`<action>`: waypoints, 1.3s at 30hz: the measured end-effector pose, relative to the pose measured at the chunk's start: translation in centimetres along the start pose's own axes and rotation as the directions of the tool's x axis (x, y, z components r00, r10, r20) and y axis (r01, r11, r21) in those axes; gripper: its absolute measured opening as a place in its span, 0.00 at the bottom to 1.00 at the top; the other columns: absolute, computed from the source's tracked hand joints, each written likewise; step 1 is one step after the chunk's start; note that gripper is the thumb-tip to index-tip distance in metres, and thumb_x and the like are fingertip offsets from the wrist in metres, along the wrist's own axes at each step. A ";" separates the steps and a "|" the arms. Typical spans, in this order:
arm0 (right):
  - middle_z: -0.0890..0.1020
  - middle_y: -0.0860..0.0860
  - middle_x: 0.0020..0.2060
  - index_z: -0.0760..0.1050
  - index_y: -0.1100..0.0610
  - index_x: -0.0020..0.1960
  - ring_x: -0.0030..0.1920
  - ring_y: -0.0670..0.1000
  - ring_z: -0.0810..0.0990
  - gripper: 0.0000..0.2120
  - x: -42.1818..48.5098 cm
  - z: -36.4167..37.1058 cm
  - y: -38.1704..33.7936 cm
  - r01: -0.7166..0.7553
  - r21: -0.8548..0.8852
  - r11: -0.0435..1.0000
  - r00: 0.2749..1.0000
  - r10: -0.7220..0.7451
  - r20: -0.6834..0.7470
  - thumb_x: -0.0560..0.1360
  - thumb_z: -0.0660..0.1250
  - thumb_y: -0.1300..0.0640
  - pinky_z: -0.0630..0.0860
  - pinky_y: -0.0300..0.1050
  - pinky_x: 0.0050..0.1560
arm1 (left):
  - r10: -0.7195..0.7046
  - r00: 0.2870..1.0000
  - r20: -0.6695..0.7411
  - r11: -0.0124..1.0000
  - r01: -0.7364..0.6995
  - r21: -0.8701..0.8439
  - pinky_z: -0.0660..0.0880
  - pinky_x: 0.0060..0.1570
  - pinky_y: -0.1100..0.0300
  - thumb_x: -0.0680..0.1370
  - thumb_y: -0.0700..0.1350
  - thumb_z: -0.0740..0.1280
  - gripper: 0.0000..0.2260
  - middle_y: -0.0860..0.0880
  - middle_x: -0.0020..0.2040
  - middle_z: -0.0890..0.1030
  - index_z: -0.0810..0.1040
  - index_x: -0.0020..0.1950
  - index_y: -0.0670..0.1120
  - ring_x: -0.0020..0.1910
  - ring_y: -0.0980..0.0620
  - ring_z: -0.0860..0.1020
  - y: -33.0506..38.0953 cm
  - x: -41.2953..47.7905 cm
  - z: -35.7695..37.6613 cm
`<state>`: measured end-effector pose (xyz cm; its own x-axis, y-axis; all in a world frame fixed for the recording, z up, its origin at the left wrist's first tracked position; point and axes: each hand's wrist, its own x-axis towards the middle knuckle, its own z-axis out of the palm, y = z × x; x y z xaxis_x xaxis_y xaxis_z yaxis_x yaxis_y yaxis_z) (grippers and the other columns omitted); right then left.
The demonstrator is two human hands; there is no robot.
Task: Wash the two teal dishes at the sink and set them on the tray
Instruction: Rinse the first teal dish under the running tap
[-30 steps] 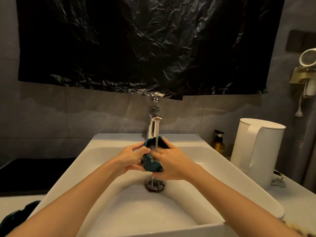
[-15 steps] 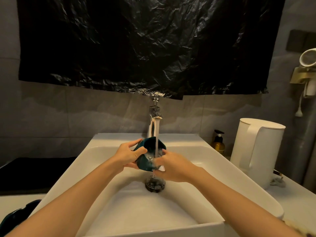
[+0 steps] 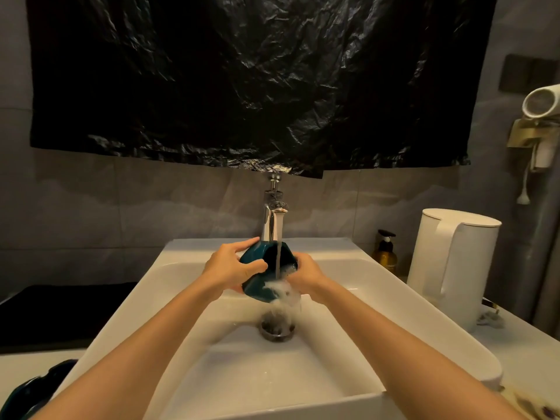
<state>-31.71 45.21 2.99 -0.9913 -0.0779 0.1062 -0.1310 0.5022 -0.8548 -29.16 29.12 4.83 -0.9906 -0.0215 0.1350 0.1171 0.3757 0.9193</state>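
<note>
Head view looks down into a white sink (image 3: 378,286), and the teal dish (image 3: 257,278) is up in the air over the drain (image 3: 277,325), right under the faucet (image 3: 272,219). It's a faceted little cup-type thing, tipped on its side, so its inside can't really be seen. The water stream (image 3: 278,259) lands on it and foams off the lower right edge, then falls to the drain. The basin only has a thin wet film, no standing water.

The left hand (image 3: 225,268) grips the dish from the left, thumb curled across the front facet and fingers wrapped over the top. The right hand (image 3: 306,275) holds the right side, with its fingers tucked behind the dish and the splash, so they're mostly hidden.

The second teal dish (image 3: 33,389) pokes in at the bottom left corner, on the pale surface (image 3: 530,353) beside the sink. Behind it there's a dark flat slab (image 3: 60,310); hard to say what it is.

On the right of the sink are a white kettle (image 3: 451,265) with its lid on and a small amber pump bottle (image 3: 385,251) near the wall. A crinkly black plastic sheet (image 3: 242,80) hangs above the faucet over grey tile, with a wall-mounted hair dryer (image 3: 542,101) far right. The lighting is dim and yellowish.
</note>
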 end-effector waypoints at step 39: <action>0.80 0.57 0.52 0.73 0.61 0.61 0.50 0.53 0.77 0.13 -0.2 1.4 -0.2 0.160 -0.045 0.986 0.987 -0.161 -0.023 0.77 0.62 0.68 0.75 0.37 0.43 | 0.165 0.980 -0.115 0.979 -0.176 -0.100 0.75 0.49 0.58 0.78 0.41 0.62 0.12 0.49 0.56 0.78 0.78 0.57 0.54 0.54 0.49 0.75 -0.7 0.2 1.2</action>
<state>-31.52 43.90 2.41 -0.9572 -0.1379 0.2544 -0.2886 0.5216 -0.8029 -29.56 29.98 3.81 -0.9430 -0.0662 0.3262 0.2964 0.2787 0.9135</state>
